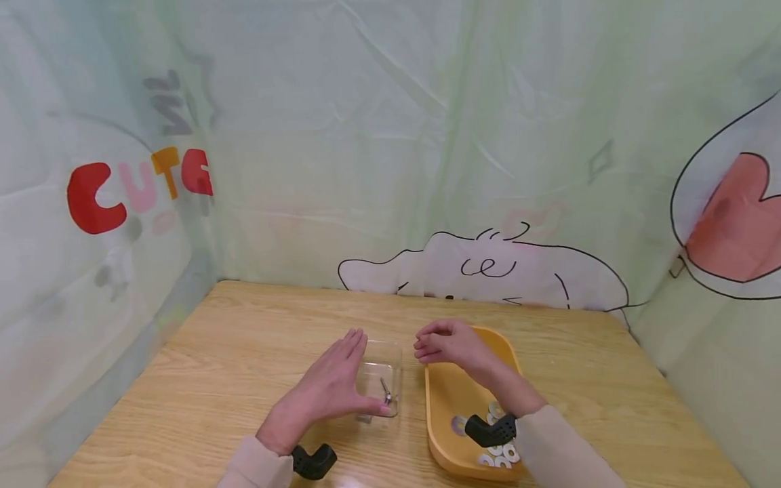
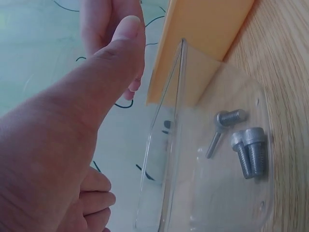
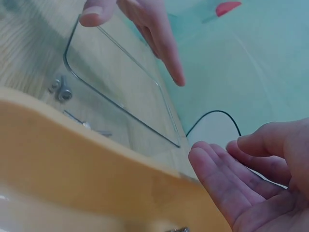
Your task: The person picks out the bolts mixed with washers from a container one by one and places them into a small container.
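Bolts (image 2: 255, 152) lie in the clear box (image 2: 227, 193), washers (image 1: 502, 451) in the orange tray (image 1: 448, 393) (mostly its near end); left hand (image 1: 332, 381), spread, and right hand (image 1: 453, 346), loosely bent, are both free.

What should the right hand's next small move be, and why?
Probably lower the right hand into the orange tray: the hand appears to hold nothing, and the right wrist view shows a threaded piece apparently there, while bolts lie in the clear box.

Yellow-orange tray (image 1: 448, 390), silver-grey bolts (image 2: 256, 152), tan wood-grained table (image 1: 244, 352), black-lined pale green backdrop (image 1: 342, 169)
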`<state>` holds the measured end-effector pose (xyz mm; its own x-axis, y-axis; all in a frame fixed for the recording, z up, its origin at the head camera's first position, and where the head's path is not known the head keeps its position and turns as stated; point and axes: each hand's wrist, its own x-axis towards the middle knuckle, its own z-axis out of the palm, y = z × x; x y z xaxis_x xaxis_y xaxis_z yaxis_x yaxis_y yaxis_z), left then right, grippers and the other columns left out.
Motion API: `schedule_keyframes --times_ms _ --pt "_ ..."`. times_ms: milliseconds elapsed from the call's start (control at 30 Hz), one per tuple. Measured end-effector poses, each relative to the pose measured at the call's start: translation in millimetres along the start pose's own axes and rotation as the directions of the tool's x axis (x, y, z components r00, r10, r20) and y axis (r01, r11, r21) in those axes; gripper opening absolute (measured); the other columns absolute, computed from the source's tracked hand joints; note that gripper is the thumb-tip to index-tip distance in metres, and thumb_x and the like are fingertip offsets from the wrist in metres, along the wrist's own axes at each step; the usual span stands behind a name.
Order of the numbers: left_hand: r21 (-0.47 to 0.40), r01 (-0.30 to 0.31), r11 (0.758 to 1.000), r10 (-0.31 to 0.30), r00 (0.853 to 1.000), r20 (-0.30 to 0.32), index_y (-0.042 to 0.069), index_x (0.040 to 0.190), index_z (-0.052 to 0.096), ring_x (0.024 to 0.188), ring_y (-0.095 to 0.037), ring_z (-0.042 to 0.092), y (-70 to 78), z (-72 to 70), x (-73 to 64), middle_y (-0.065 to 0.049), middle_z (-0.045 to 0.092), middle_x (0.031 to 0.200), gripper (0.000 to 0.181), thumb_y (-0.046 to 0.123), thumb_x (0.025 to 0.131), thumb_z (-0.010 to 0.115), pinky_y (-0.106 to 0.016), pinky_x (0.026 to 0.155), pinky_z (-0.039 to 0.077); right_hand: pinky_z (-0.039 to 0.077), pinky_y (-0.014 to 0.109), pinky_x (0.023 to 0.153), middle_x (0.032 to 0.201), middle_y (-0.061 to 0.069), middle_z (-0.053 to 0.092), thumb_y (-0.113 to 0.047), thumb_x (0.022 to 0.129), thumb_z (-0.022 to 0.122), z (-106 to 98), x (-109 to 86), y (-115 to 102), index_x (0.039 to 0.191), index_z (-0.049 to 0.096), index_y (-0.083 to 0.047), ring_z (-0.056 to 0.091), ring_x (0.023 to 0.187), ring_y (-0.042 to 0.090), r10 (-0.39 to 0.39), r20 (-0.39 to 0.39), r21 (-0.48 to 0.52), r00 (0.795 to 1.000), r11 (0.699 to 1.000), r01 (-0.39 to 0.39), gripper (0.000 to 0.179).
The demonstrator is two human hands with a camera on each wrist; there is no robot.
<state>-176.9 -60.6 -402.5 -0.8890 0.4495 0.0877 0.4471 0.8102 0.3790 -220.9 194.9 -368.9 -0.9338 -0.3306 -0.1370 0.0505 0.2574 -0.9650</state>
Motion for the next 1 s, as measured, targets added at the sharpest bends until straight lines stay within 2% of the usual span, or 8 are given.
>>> schedule_keyframes --times_ms 100,233,367,500,800,1000 --pt "0.002 -0.001 1.000 0.001 1.000 0.003 -0.001 0.156 0.023 0.154 -0.030 0.018 2.3 -0.2 1.4 -0.017 0.021 0.164 0.129 0.083 0.068 0.065 -0.046 0.125 0.023 0.058 0.048 0.090 0.101 0.017 0.072 -0.005 0.100 0.053 -5 -1.8 1 0.118 0.056 0.016 0.073 0.090 0.024 0.012 -0.036 0.009 0.999 1.000 -0.011 0.027" --pt "-0.008 -0.008 1.000 0.008 1.000 0.004 -0.001 0.156 0.023 0.154 -0.030 0.018 5.3 -0.4 2.6 -0.016 0.021 0.164 0.128 0.082 0.068 0.067 -0.046 0.125 0.022 0.059 0.046 0.090 0.104 0.022 0.071 -0.006 0.100 0.053 -14 -4.3 2 0.119 0.055 0.017 0.073 0.090 0.024 0.014 -0.070 0.001 0.997 1.000 -0.014 0.029" --pt "-0.014 -0.020 1.000 0.020 1.000 0.016 -0.002 0.156 0.022 0.154 -0.030 0.017 8.0 1.2 3.2 -0.016 0.018 0.165 0.128 0.080 0.069 0.067 -0.045 0.125 0.021 0.059 0.046 0.090 0.111 0.030 0.068 -0.007 0.102 0.052 -22 -7.2 5 0.120 0.055 0.016 0.073 0.095 0.031 0.020 -0.093 -0.018 0.995 1.000 -0.022 0.030" --pt "0.002 -0.037 0.999 0.037 0.999 0.021 -0.003 0.155 0.022 0.154 -0.030 0.017 10.6 3.7 4.6 -0.017 0.018 0.165 0.128 0.080 0.069 0.067 -0.045 0.125 0.021 0.059 0.046 0.090 0.114 0.032 0.066 -0.008 0.102 0.052 -29 -8.8 10 0.122 0.054 0.016 0.072 0.099 0.035 0.031 -0.120 -0.037 0.992 0.999 -0.036 0.032" --pt "-0.011 -0.031 0.999 0.032 0.999 0.044 0.000 0.156 0.022 0.154 -0.028 0.016 19.3 5.5 10.4 -0.015 0.017 0.166 0.126 0.076 0.069 0.072 -0.045 0.126 0.021 0.061 0.038 0.085 0.114 0.032 0.065 -0.006 0.101 0.051 -37 -6.8 23 0.122 0.055 0.017 0.072 0.098 0.033 0.058 -0.162 -0.075 0.985 0.995 -0.071 0.032" --pt "0.004 -0.058 0.998 0.058 0.997 0.058 0.000 0.157 0.021 0.155 -0.027 0.015 25.0 8.4 12.5 -0.014 0.015 0.166 0.129 0.080 0.068 0.068 -0.045 0.125 0.021 0.062 0.037 0.082 0.110 0.032 0.066 -0.003 0.099 0.051 -36 -6.2 30 0.118 0.056 0.019 0.073 0.091 0.027 0.062 -0.189 -0.076 0.980 0.994 -0.078 0.030"
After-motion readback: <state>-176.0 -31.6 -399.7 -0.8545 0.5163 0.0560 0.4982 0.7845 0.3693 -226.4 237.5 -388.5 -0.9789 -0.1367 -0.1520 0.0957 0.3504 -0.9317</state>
